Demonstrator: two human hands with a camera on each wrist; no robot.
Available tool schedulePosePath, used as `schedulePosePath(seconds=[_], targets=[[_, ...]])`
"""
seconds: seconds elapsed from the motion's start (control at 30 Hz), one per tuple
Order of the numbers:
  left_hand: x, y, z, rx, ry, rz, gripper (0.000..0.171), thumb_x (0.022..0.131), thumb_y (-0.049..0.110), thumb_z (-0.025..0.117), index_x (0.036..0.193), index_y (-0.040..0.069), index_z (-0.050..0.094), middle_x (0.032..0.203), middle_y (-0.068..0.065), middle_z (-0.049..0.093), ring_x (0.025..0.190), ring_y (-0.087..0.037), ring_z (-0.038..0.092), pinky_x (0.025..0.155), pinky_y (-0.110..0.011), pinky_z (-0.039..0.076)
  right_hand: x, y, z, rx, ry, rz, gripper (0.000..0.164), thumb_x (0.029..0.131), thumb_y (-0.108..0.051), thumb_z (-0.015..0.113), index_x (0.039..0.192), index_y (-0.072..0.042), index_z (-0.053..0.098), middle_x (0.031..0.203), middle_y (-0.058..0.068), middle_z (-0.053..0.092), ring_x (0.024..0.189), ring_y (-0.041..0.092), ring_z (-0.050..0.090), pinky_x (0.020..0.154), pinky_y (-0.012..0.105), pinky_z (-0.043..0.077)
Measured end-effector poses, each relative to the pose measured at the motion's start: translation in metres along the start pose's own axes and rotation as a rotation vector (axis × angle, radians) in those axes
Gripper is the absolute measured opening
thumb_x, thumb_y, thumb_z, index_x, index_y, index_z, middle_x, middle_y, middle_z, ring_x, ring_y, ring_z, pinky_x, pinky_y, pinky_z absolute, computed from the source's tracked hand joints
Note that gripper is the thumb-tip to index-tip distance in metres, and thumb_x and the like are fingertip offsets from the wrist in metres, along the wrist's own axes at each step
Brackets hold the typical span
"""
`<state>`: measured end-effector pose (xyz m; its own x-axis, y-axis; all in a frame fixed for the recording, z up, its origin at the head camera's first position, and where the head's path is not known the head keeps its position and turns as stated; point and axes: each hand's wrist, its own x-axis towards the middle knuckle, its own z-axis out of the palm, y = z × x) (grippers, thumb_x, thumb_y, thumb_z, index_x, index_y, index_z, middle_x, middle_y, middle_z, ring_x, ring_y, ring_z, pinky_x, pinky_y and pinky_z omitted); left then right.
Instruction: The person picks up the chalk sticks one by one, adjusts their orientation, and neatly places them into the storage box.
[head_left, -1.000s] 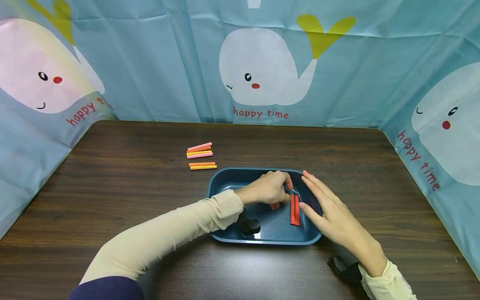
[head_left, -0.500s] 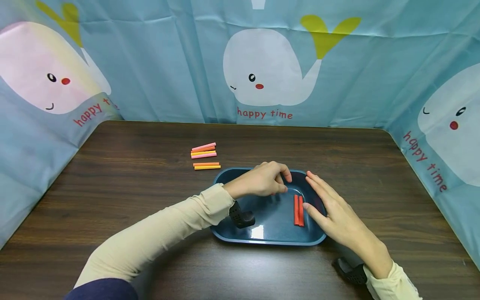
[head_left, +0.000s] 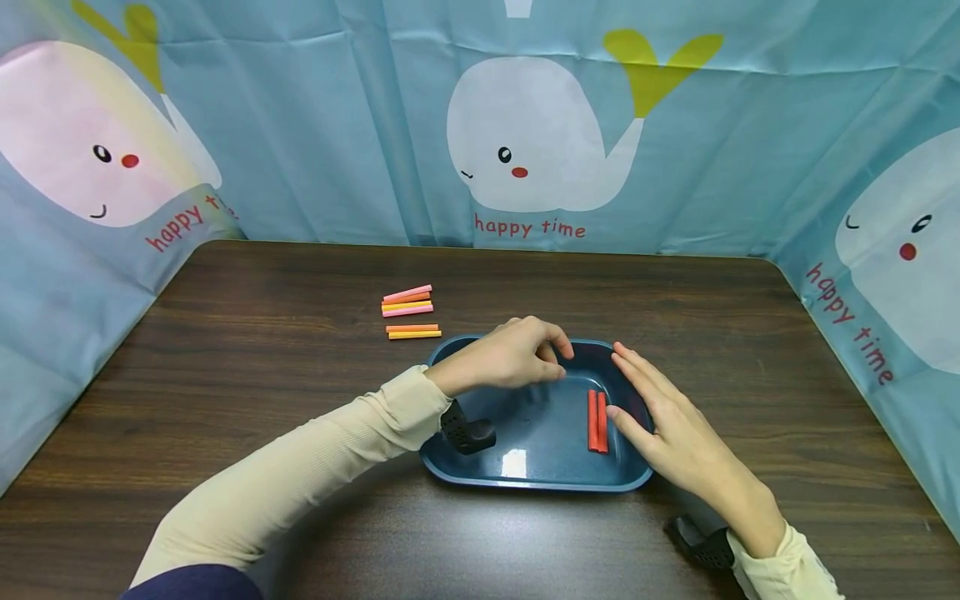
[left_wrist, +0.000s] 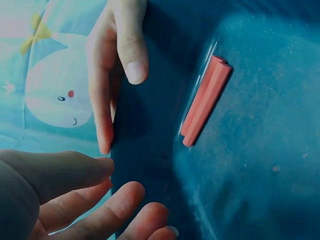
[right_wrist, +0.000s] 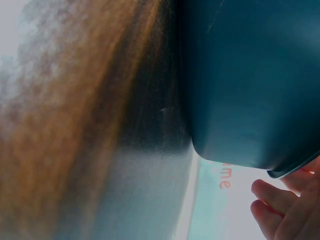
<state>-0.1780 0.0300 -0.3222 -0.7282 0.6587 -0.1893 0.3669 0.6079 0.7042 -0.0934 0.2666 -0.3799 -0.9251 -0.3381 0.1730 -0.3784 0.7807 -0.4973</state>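
Note:
Two red, flat-sided sticks [head_left: 592, 421] lie side by side in the blue tray [head_left: 532, 485], towards its right end. My left hand [head_left: 513, 357] hovers above the tray's back part, left of the sticks. In the left wrist view its fingers [left_wrist: 75, 170] are loosely bent with nothing between them. My right hand [head_left: 671, 429] rests along the tray's right rim with fingers extended, the thumb near the sticks. In the right wrist view, its fingers [right_wrist: 292, 202] are at the rim, beside the tray's outer wall [right_wrist: 240, 90].
Behind and left of the tray, several pink, orange and yellow sticks [head_left: 407, 302] lie in a group on the dark wooden table [head_left: 262, 358]. An orange and a yellow stick [head_left: 414, 332] lie just in front of them. A whale-printed blue cloth [head_left: 337, 133] hangs around the table's edges.
My left hand has lifted from low in the tray near the red sticks and drawn back to the left. The right hand stays at the rim. The head view has shifted slightly.

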Motion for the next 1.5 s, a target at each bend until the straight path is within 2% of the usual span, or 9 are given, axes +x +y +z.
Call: schedulePosePath(seconds=[0.27,0.73,1.0,1.3,1.5], targets=[[-0.009,-0.001,-0.009,-0.006,0.035,0.020,0.028,0.092,0.013,0.070,0.119,0.005,0.069,0.089,-0.003,0.073,0.076,-0.012,0.062,0.065,-0.021,0.045,-0.001,0.000,0.000,-0.008,0.002,0.000,0.066,0.097,-0.028,0.063,0.153,-0.007,0.036,0.162,0.011,0.031,0.146,0.035,0.034,0.105,0.064,0.037],[-0.023,-0.006,-0.024,0.019,0.080,0.063,0.026,0.092,0.012,0.069,0.117,0.008,0.069,0.093,-0.002,0.074,0.084,-0.012,0.066,0.072,-0.022,0.051,-0.001,-0.001,0.000,-0.008,0.009,-0.010,0.065,0.097,-0.028,0.062,0.153,-0.009,0.035,0.163,0.007,0.030,0.147,0.032,0.033,0.107,0.062,0.036],[-0.033,-0.010,-0.037,0.000,0.125,0.054,0.027,0.092,0.010,0.069,0.119,0.008,0.069,0.100,-0.003,0.073,0.089,-0.014,0.068,0.081,-0.027,0.055,-0.001,-0.003,0.000,-0.021,0.011,-0.009,0.066,0.097,-0.029,0.063,0.153,-0.009,0.036,0.162,0.008,0.031,0.146,0.032,0.035,0.106,0.062,0.038],[-0.044,-0.021,-0.052,-0.015,0.177,0.047,0.025,0.091,0.008,0.069,0.116,0.008,0.070,0.097,-0.004,0.073,0.085,-0.014,0.068,0.077,-0.028,0.055,0.000,-0.002,0.000,-0.026,0.018,-0.017,0.066,0.096,-0.028,0.064,0.153,-0.009,0.036,0.163,0.006,0.030,0.146,0.032,0.035,0.107,0.061,0.038],[-0.053,-0.032,-0.065,-0.002,0.223,0.006,0.024,0.092,0.009,0.068,0.116,0.009,0.070,0.098,-0.004,0.073,0.082,-0.015,0.068,0.075,-0.029,0.054,-0.001,-0.001,0.001,-0.032,0.018,-0.019,0.066,0.097,-0.028,0.063,0.153,-0.009,0.036,0.163,0.005,0.029,0.147,0.031,0.034,0.109,0.057,0.038]])
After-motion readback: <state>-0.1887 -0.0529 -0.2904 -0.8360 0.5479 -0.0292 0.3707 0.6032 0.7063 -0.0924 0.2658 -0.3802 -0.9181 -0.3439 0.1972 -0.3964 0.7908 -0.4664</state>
